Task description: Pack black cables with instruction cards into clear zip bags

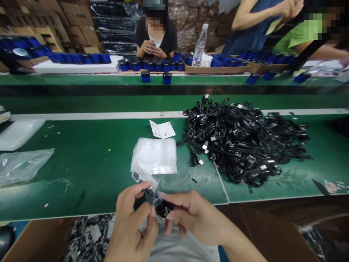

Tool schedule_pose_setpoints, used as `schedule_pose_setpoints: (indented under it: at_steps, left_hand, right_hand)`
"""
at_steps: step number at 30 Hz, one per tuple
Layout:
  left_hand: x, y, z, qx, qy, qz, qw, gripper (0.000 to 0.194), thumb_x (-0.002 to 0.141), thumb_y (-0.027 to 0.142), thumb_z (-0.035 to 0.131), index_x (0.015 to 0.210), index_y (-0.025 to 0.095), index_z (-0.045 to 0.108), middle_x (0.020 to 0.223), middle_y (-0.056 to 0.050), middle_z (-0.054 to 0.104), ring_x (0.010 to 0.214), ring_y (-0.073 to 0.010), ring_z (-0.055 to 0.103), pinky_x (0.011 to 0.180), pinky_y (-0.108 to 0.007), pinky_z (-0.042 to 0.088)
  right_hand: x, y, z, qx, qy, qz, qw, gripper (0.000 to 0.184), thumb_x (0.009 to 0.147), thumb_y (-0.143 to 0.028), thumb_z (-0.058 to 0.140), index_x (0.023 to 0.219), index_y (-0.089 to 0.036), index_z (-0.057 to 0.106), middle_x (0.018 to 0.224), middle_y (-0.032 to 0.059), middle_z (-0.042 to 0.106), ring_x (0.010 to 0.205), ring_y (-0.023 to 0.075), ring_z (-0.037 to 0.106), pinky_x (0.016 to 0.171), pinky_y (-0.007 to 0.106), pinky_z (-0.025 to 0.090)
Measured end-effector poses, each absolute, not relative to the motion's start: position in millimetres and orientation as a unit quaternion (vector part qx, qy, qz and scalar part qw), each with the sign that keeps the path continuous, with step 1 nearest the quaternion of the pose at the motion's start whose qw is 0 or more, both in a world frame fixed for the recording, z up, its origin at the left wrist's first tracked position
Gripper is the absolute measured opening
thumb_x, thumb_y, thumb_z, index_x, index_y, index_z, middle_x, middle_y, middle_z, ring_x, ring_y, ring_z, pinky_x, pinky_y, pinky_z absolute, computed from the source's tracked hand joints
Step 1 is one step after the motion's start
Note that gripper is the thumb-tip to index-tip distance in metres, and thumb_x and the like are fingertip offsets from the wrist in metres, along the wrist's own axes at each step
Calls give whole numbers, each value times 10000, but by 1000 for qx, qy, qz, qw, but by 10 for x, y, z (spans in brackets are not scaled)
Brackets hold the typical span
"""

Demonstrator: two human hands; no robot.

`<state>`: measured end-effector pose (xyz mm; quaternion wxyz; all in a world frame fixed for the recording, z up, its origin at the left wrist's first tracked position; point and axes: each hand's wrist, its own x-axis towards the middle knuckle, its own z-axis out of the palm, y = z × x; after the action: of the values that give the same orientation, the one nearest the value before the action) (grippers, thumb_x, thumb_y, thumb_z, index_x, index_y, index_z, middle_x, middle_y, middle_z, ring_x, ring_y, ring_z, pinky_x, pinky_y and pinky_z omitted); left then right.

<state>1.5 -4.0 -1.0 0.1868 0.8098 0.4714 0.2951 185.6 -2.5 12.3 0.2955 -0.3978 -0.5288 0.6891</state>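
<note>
My left hand (133, 222) pinches a small clear plastic bag (144, 182) near the table's front edge. My right hand (196, 218) grips a coiled black cable (163, 209) and holds it against the mouth of that bag. Both hands are closed, fingertips nearly touching. Just beyond them a stack of clear bags (155, 156) lies flat on the green table (81, 163). A large heap of black cables (245, 142) with silver plugs sits to the right of the stack. A white card (163, 130) lies behind the bags.
A cardboard box (87, 236) with bagged cables stands below the table at the left. Plastic sheets (21, 165) lie at the far left. Across the belt, other people work among several blue jars (155, 66); a water bottle (200, 45) stands there.
</note>
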Motion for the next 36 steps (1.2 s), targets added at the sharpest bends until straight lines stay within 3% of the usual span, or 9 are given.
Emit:
schedule_pose_setpoints:
  at_steps: [9, 12, 15, 17, 20, 23, 26, 32, 36]
  left_hand:
    - [52, -102, -28, 806, 470, 302, 195, 197, 808, 83, 439, 653, 190, 496, 1260, -88, 408, 1058, -236, 465, 847, -378, 422]
    - [47, -86, 36, 825, 447, 300, 171, 198, 791, 58, 449, 662, 200, 499, 1261, -72, 416, 1121, -245, 447, 878, -373, 412]
    - [-22, 30, 141, 844, 438, 280, 133, 63, 765, 180, 571, 799, 232, 576, 1284, -72, 465, 1250, -336, 365, 1025, -533, 257]
    - [-87, 145, 202, 828, 481, 234, 166, 350, 676, 349, 703, 991, 242, 594, 1188, -88, 570, 1163, -367, 460, 1004, -571, 275]
    - [-148, 286, 249, 771, 526, 103, 344, 346, 661, 393, 722, 963, 243, 645, 775, 9, 648, 765, -236, 608, 709, -334, 478]
    - [-151, 318, 230, 708, 544, 101, 439, 170, 767, 315, 599, 640, 204, 626, 581, 50, 517, 570, -133, 511, 520, -201, 391]
    - [-146, 271, 168, 681, 565, 167, 435, 265, 790, 345, 560, 581, 183, 569, 559, 53, 437, 537, -111, 438, 474, -182, 344]
    - [-134, 221, 127, 623, 562, 271, 472, 192, 776, 340, 622, 927, 236, 676, 851, 7, 695, 762, -152, 637, 696, -206, 485]
    - [-118, 280, 156, 663, 529, 256, 464, 151, 812, 278, 577, 784, 229, 717, 786, 3, 697, 702, -133, 652, 617, -167, 497]
  right_hand:
    - [1435, -79, -139, -615, -613, 174, 464, 103, 812, -176, 581, 713, -180, 555, 657, 10, 567, 583, 158, 525, 546, 255, 370]
    - [1477, -9, -105, -629, -551, 331, 436, 101, 775, -201, 646, 806, -178, 552, 693, -5, 589, 595, 140, 544, 555, 231, 399]
    - [1584, 32, 14, -537, -597, 477, 358, 108, 841, -145, 538, 761, -184, 600, 620, -36, 583, 553, 110, 532, 516, 197, 371]
    - [1640, 32, 83, -511, -625, 481, 343, 183, 842, -99, 494, 797, -189, 647, 688, -20, 627, 616, 116, 562, 552, 202, 381]
    - [1693, 9, 124, -523, -617, 478, 343, 213, 832, -94, 505, 848, -205, 686, 757, -5, 666, 681, 133, 589, 600, 221, 401]
    - [1749, -23, 108, -543, -537, 529, 369, 127, 853, -222, 549, 870, -191, 671, 727, 4, 646, 663, 142, 578, 585, 232, 419]
    - [1809, -47, 84, -521, -494, 580, 385, 252, 810, -297, 635, 1040, -196, 628, 880, 30, 649, 772, 165, 587, 656, 259, 454]
    - [1801, -22, 96, -556, -544, 510, 369, 138, 803, -235, 641, 680, -172, 647, 681, -4, 584, 647, 139, 531, 588, 246, 387]
    - [1780, 0, 121, -573, -548, 494, 356, 126, 788, -190, 650, 665, -173, 632, 658, -19, 572, 622, 128, 522, 574, 233, 379]
